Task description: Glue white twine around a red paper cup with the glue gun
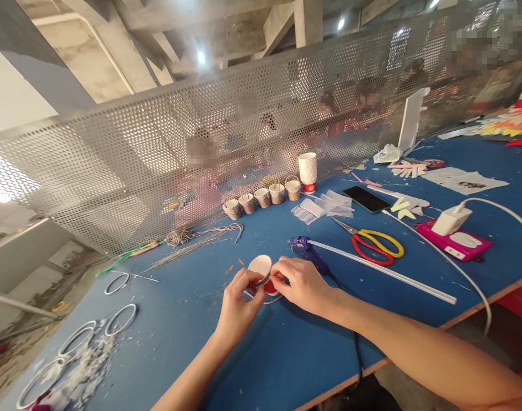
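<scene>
A small paper cup (pixel 259 265), white inside with some red on its outside, is tilted between my two hands above the blue table. My left hand (pixel 240 298) closes its thumb and fingers on the cup's near left side. On the right side, my right hand (pixel 304 282) pinches at the rim, where a thin greyish cord-like strip runs between the hands. My fingers hide most of the cup's wall. Just below them shows part of a pale ring lying on the table. Right behind my right hand lies a blue glue gun (pixel 312 254) with a long white glue stick (pixel 384 273) in it.
Scissors (pixel 374 246), a phone (pixel 366 199) and a pink power strip (pixel 455 241) lie to the right. Small wrapped cups (pixel 262 197) and stacked paper cups (pixel 307 170) stand along the mesh panel (pixel 149 165). Rings (pixel 121 319), scraps and cord (pixel 178 236) lie left.
</scene>
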The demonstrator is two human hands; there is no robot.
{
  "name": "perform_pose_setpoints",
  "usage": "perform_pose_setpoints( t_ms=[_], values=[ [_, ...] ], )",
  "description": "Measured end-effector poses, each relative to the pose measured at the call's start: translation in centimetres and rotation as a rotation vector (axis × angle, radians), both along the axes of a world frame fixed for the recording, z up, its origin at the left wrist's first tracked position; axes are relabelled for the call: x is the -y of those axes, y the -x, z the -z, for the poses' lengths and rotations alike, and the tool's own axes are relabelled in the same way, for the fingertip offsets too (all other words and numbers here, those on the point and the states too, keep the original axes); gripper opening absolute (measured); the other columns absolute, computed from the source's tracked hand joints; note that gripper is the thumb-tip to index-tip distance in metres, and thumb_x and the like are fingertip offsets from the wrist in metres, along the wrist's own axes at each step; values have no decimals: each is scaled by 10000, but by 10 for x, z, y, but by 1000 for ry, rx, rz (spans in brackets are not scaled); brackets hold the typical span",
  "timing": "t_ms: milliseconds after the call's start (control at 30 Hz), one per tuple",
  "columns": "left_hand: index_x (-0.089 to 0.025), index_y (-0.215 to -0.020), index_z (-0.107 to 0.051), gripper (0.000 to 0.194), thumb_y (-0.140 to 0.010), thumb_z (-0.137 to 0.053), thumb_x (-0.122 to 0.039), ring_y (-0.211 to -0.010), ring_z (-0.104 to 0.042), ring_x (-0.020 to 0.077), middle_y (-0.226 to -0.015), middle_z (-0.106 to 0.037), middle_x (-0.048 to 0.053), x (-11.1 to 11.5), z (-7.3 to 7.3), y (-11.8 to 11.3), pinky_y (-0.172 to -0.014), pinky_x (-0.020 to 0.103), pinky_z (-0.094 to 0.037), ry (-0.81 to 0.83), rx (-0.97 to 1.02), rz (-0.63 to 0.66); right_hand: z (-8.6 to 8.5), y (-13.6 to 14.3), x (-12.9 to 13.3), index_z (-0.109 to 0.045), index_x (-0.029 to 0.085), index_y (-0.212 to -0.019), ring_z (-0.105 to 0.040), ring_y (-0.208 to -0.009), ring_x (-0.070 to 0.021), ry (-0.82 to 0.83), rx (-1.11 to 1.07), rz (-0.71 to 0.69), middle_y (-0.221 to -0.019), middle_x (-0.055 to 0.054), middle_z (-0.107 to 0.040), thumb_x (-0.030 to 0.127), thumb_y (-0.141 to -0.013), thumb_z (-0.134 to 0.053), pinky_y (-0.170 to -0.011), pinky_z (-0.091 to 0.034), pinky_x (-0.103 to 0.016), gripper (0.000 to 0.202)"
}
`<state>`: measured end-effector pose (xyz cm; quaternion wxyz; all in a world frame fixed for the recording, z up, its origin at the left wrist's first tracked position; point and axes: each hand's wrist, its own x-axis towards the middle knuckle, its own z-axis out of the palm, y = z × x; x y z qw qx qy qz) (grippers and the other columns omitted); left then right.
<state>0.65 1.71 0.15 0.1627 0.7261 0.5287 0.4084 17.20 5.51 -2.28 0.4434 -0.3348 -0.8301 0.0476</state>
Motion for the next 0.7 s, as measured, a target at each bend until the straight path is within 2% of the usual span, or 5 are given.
perform_pose_setpoints(
  t_ms=[133,700],
  values=[
    [-201,-711,-621,76,-771,-575,-206,-601,-557,125,-676,-612,-8,0,0,0,-595,232,-469,-31,5,0,-1,0,1,-520,194,-698,-547,-538,-119,-5,1,8,-637,13,-587,94,-814,-547,-527,-344,-246,155],
    [-193,-636,-583,115,-750,-576,-202,-553,-496,107,-611,-546,-30,-2,2,1,-552,214,-439,-81,4,-6,1,1,0,-545,189,-710,-555,-532,-113,-32,-2,36,-639,21,-598,113,-812,-573,-534,-356,-241,131]
  ],
)
